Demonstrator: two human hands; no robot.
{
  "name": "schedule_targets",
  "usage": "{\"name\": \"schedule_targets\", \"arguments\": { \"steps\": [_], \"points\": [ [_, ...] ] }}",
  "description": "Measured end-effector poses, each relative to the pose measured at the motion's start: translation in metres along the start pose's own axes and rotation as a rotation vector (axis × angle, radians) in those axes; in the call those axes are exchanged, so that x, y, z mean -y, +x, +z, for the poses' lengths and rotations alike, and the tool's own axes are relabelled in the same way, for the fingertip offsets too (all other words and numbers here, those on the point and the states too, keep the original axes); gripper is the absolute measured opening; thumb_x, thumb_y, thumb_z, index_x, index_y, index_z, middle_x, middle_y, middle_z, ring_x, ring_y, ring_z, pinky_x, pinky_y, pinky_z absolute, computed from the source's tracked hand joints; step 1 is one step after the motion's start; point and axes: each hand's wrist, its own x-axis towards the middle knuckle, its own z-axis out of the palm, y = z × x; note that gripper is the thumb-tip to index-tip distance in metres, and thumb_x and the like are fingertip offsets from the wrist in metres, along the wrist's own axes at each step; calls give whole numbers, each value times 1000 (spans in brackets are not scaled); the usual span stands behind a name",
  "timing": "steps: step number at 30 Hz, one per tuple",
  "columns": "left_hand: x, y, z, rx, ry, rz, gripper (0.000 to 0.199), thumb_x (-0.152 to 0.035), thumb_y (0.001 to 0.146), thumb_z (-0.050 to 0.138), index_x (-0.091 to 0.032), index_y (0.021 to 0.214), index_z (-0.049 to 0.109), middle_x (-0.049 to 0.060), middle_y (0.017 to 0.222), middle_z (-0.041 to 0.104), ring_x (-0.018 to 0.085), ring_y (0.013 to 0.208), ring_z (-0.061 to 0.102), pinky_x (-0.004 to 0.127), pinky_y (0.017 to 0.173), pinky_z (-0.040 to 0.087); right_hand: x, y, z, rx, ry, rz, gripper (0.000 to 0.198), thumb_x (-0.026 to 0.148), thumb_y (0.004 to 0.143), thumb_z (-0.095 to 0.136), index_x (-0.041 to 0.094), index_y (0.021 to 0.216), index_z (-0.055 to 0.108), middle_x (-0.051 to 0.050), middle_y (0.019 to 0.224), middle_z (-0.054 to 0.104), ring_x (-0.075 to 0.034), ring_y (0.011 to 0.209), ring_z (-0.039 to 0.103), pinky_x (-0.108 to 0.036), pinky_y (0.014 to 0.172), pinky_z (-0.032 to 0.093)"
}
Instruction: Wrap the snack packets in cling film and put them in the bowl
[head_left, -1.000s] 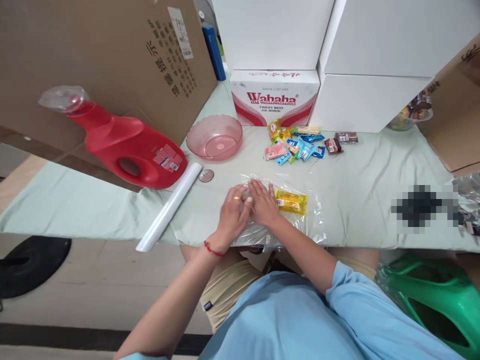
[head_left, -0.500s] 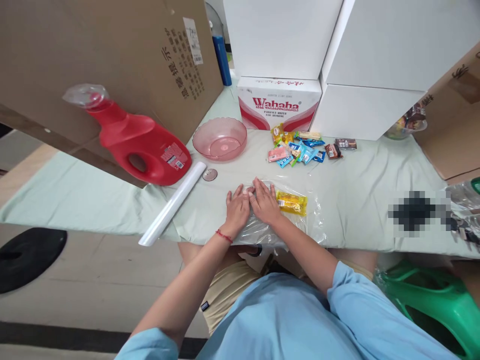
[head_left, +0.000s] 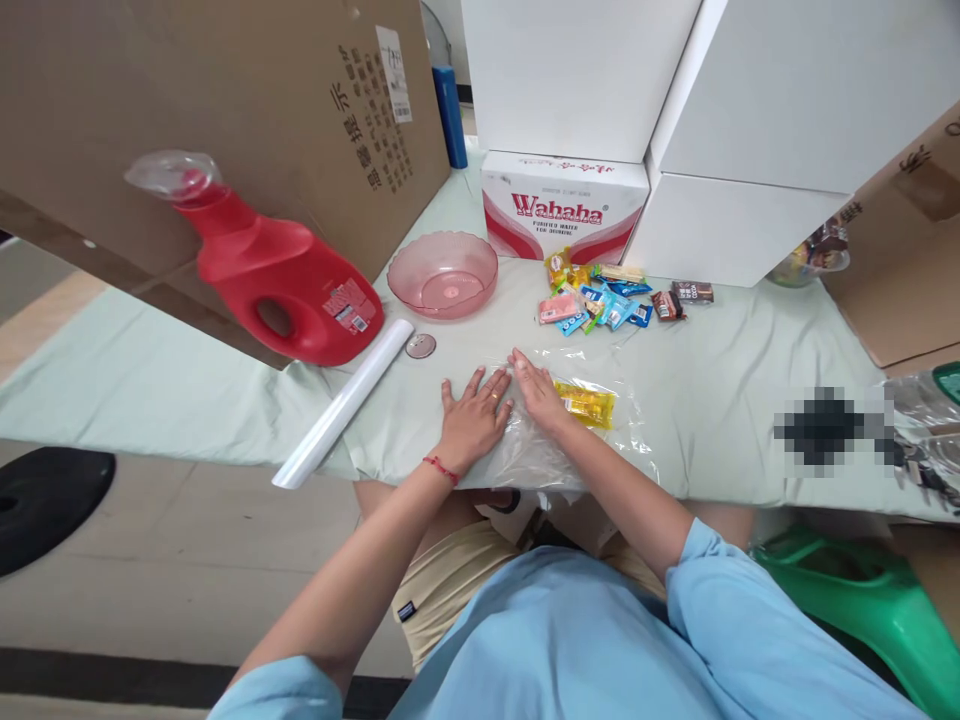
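Observation:
A sheet of clear plastic film (head_left: 525,455) lies on the cloth-covered table, its lower edge hanging over the front. My left hand (head_left: 476,412) rests flat near the film's left edge, fingers spread. Just right of it, my right hand (head_left: 538,392) is on the film, turned on its side with fingers stretched out. Close to the right hand's outer side, a yellow wrapped snack (head_left: 586,405) lies at the film, partly hidden by that hand. Neither hand grasps anything. A small round disc (head_left: 421,346) sits beyond my left hand.
A white roll (head_left: 345,405) lies slanted at left, by a red detergent bottle (head_left: 292,280). Behind stand a pink bowl (head_left: 444,280), a pile of wrapped snacks (head_left: 600,300) and a Wahaha box (head_left: 562,205). A green stool (head_left: 855,600) stands low at right.
My hands have moved apart from each other; the left has shifted a little left and now lies flatter. The view has shifted slightly. The snack stays in place.

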Motion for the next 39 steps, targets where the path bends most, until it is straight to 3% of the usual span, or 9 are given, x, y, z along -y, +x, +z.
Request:
{"name": "schedule_targets", "arguments": {
  "steps": [4, 7, 15, 20, 23, 26, 28, 34, 39],
  "points": [
    [4, -1, -2, 26, 19, 11, 58, -39, 109, 29, -33, 166, 36, 9, 168, 45, 33, 163, 27, 81, 124, 3, 22, -18, -17, 98, -154, -174, 61, 50, 112, 31, 16, 159, 52, -14, 164, 50, -25, 157, 41, -47, 129, 32],
    [7, -1, -4, 63, 44, 28, 60, -37, 107, 34, -32, 167, 34, 11, 172, 38, 35, 164, 24, 82, 123, 8, 30, -53, -20, 160, -291, -395, 62, 47, 110, 41, 12, 161, 46, -17, 167, 45, -27, 159, 37, -48, 131, 29],
    [11, 0, -4, -4, 41, 44, 61, -50, 108, 33, -31, 167, 36, 9, 172, 38, 32, 163, 27, 77, 126, 1, -21, -165, -16, 496, -389, -508, 60, 41, 103, 64, 18, 157, 53, -13, 174, 33, -28, 164, 23, -51, 135, 22],
    [22, -4, -5, 32, 22, 65, 62, -49, 107, 38, -29, 165, 37, 11, 172, 38, 32, 162, 30, 74, 128, 4, -26, -186, -58, 445, -116, -465, 37, 37, 109, 51, 24, 137, 72, -9, 134, 75, -22, 132, 66, -43, 119, 49],
    [27, -8, -8, 62, -4, 61, 64, -48, 106, 39, -28, 166, 34, 12, 173, 36, 31, 162, 31, 72, 128, 8, -30, -183, -93, 177, -36, -328, 35, 41, 109, 47, 28, 120, 78, -8, 110, 81, -22, 105, 75, -39, 98, 59],
    [28, -12, -11, 76, -21, 55, 65, -49, 107, 37, -26, 167, 33, 13, 174, 33, 31, 162, 30, 74, 127, 10, -50, -161, -123, -282, -104, -60, 35, 46, 107, 48, 26, 107, 78, -9, 104, 79, -25, 96, 74, -38, 87, 57],
    [26, -14, -10, 82, -12, 52, 64, -49, 107, 36, -26, 166, 35, 12, 174, 33, 31, 162, 30, 75, 127, 10, -68, -135, -135, -470, -206, 84, 35, 44, 104, 49, 23, 101, 77, -10, 100, 77, -25, 91, 71, -37, 85, 54],
    [23, -15, -5, 51, 53, 55, 61, -50, 106, 38, -28, 163, 42, 12, 172, 38, 32, 161, 32, 73, 128, 9, -98, -58, -137, -386, -404, 286, 33, 44, 97, 56, 19, 98, 78, -10, 101, 71, -22, 87, 66, -31, 78, 48],
    [22, -16, -3, 18, 69, 66, 60, -49, 106, 38, -28, 162, 44, 12, 171, 40, 32, 160, 34, 72, 128, 11, -100, -33, -136, -300, -72, 336, 23, 39, 88, 67, 17, 85, 75, -2, 77, 71, -14, 65, 57, -24, 61, 40]
  ]
}}
